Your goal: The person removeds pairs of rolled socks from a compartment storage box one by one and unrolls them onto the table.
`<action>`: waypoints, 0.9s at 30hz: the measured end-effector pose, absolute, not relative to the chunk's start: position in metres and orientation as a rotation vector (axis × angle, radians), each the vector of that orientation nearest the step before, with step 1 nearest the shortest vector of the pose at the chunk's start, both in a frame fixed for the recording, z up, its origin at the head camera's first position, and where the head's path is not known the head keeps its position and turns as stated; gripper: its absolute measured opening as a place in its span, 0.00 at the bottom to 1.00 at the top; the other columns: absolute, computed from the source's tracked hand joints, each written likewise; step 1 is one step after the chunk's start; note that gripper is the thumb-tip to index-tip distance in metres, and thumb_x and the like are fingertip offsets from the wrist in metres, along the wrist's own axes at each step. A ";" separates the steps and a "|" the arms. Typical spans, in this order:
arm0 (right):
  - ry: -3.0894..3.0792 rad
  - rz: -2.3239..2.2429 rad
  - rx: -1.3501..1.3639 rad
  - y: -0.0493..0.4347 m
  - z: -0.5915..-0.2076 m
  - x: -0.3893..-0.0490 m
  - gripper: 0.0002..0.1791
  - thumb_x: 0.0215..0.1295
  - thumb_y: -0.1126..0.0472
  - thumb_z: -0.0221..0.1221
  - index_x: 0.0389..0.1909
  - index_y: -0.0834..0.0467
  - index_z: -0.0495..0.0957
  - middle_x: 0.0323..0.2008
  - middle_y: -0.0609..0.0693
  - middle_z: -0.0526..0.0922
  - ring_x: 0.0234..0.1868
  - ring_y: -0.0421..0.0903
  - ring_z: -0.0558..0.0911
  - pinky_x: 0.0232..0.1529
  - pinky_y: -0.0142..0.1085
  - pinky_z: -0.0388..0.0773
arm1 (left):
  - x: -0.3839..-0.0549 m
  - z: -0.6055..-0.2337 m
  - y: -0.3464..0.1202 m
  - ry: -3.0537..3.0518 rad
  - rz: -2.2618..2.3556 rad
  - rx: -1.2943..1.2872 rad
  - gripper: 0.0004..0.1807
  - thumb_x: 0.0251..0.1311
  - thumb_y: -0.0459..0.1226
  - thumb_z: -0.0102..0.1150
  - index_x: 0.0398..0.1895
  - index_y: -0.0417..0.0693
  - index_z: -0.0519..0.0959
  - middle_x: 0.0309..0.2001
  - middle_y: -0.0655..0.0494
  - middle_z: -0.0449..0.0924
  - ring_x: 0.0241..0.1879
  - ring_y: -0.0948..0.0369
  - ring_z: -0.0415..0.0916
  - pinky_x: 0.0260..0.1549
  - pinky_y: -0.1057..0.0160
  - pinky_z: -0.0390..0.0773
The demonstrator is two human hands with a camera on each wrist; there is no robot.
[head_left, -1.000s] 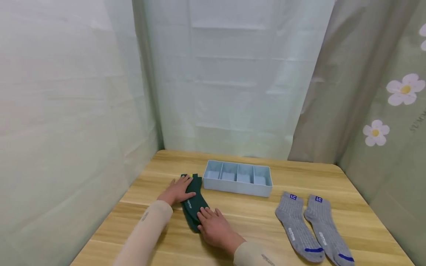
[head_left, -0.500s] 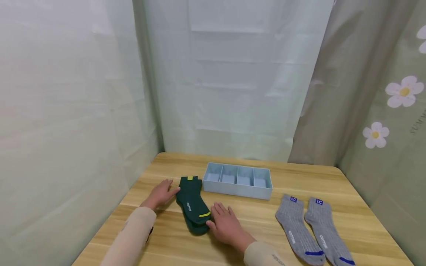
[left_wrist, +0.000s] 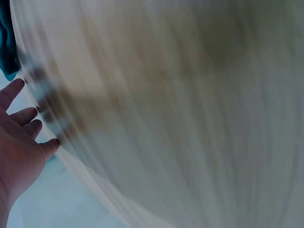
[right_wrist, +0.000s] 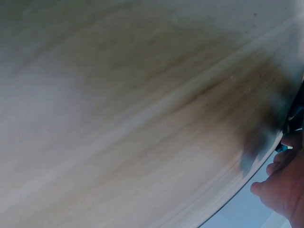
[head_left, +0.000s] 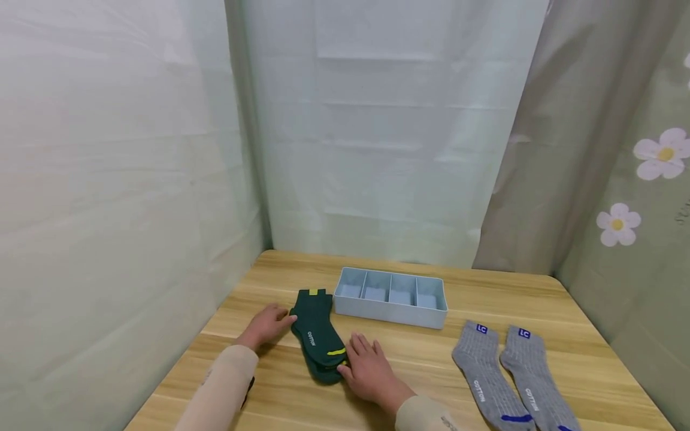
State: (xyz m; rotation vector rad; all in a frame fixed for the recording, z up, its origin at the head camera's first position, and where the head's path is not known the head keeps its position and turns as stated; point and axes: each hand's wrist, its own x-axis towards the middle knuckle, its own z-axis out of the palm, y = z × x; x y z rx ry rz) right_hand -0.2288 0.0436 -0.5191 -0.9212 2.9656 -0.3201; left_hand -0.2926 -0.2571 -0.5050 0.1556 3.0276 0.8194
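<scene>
A pair of dark green socks [head_left: 318, 329] lies stacked on the table, one on top of the other, with yellow marks at the cuff and toe. My left hand [head_left: 268, 325] is at their left edge near the ankle, thumb tip right at the fabric. At the toe end, my right hand [head_left: 369, 368] rests with extended fingers beside the yellow stripe. The left wrist view shows relaxed, spread fingers [left_wrist: 31, 114] just below a bit of green sock [left_wrist: 7, 45]. In the right wrist view, the right hand [right_wrist: 282, 185] is partly cut off by the frame.
Behind the socks stands a light blue organizer box [head_left: 390, 310] with several compartments. Two grey socks [head_left: 482, 377] with blue labels lie side by side at the right of the wooden table [head_left: 291, 269]. Pale curtains [head_left: 393, 149] hang around the back and sides.
Both hands have come off the top of the green socks: the left slid to their left edge, the right shifted slightly right off the toe. The toe's yellow stripe now shows.
</scene>
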 end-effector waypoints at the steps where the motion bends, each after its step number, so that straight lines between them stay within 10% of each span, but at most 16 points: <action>1: 2.970 -0.320 -0.925 0.044 -0.520 -0.229 0.34 0.75 0.39 0.46 0.70 0.59 0.69 0.74 0.58 0.61 0.74 0.54 0.59 0.69 0.58 0.57 | -0.293 -0.506 -0.256 3.031 0.837 0.154 0.30 0.73 0.49 0.51 0.61 0.29 0.74 0.66 0.23 0.61 0.67 0.31 0.58 0.64 0.37 0.59; 11: 2.944 -0.339 -0.890 0.046 -0.525 -0.231 0.37 0.72 0.36 0.49 0.71 0.57 0.67 0.74 0.58 0.60 0.75 0.55 0.58 0.69 0.60 0.56 | -0.296 -0.507 -0.245 3.137 1.117 0.142 0.09 0.66 0.34 0.60 0.40 0.34 0.81 0.46 0.39 0.81 0.48 0.44 0.77 0.52 0.42 0.73; 27: 2.903 -0.281 -1.050 0.043 -0.519 -0.226 0.29 0.76 0.42 0.47 0.72 0.50 0.68 0.74 0.56 0.61 0.75 0.53 0.58 0.68 0.60 0.57 | -0.295 -0.501 -0.257 3.143 1.183 -0.061 0.11 0.69 0.34 0.57 0.40 0.31 0.82 0.41 0.38 0.82 0.43 0.44 0.78 0.47 0.43 0.75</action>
